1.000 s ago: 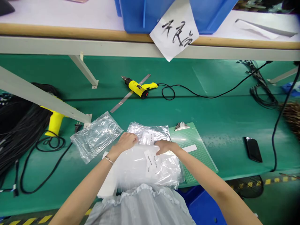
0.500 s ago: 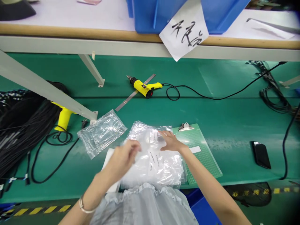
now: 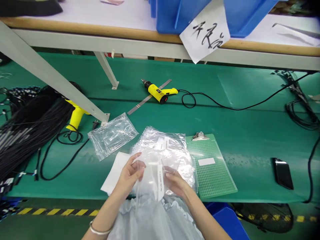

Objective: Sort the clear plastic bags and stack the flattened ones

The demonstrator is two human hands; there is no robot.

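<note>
Clear plastic spans the two hands: a bag (image 3: pixel 149 186) with a printed label (image 3: pixel 160 181), raised just above the near part of a bag pile (image 3: pixel 178 160), close to the person's clothes. Right-hand (image 3: pixel 175 181) fingers grip its right edge beside the label; left-hand (image 3: pixel 131 173) fingers curl at the left edge, thumb and fingertips a little apart, and the film is too see-through to tell whether they pinch it. If that left hold is loose, the thin film could slip or fold. Slick bags beneath might cling to it or slide, since the pile looks unevenly stacked and reaches almost to the near edge of the surface (image 3: pixel 252 133); a bag pushed that way could drop. White paper (image 3: pixel 115 173) juts out from the pile's left side and might be nudged by the left wrist. To the right, the pile meets a green clipboard (image 3: pixel 217 171), which limits sideways sliding there. Farther out, the widest room lies right, between clipboard and phone (image 3: pixel 282 173). On the far left, a loose bag (image 3: pixel 113 136) and a metal leg (image 3: pixel 62 88) narrow the way; straight ahead, green surface runs to the yellow heat gun (image 3: pixel 157 93) lying across a ruler (image 3: pixel 138 106).
</note>
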